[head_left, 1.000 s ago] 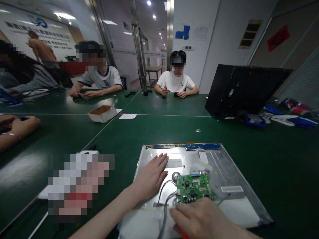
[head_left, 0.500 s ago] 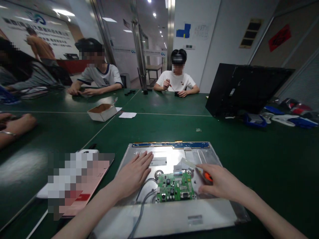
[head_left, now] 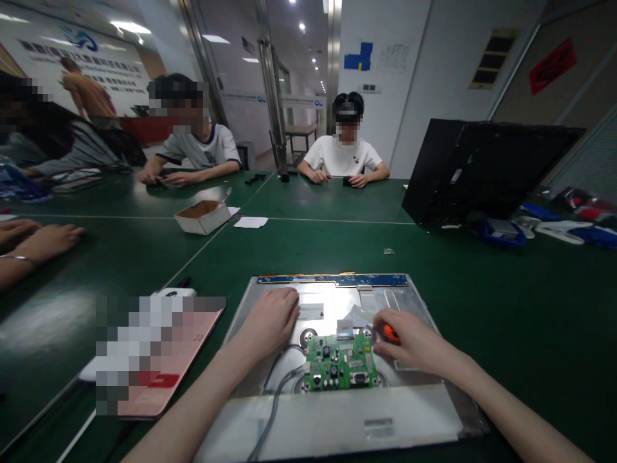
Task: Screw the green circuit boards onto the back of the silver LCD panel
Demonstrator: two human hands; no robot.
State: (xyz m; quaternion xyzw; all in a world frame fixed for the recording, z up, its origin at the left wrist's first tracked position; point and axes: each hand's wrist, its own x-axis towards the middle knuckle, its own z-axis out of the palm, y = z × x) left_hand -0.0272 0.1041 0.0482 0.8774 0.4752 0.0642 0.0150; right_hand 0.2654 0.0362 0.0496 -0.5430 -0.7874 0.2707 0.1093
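A metal-backed display panel (head_left: 332, 411) lies flat before me, with a green circuit board (head_left: 340, 361) on it and a blue strip board (head_left: 308, 280) along its far edge. My left hand (head_left: 272, 318) rests on the panel's left part, fingers bent and drawn together; their tips are hidden, so anything under them does not show. Over the panel's right part, my right hand (head_left: 407, 337) closes round an orange-handled screwdriver (head_left: 390, 333), whose shaft I cannot make out. A flat ribbon cable (head_left: 346, 328) and clear film (head_left: 359, 316) are beside my right fingers. Grey cables (head_left: 277, 402) run from the board toward me.
Left of the panel lies a pink folder-like item (head_left: 168, 366), partly blurred. An open carton (head_left: 202, 218) and white paper (head_left: 250, 222) are farther off. A black monitor housing (head_left: 486, 170) stands at the right back, with gloves (head_left: 563, 230) beside it. Other people sit around the table.
My left hand's fingers, stretched flat before, are now bent and drawn in. My right hand has shifted slightly left, its fingers closer round the screwdriver. The person opposite has lowered a hand.
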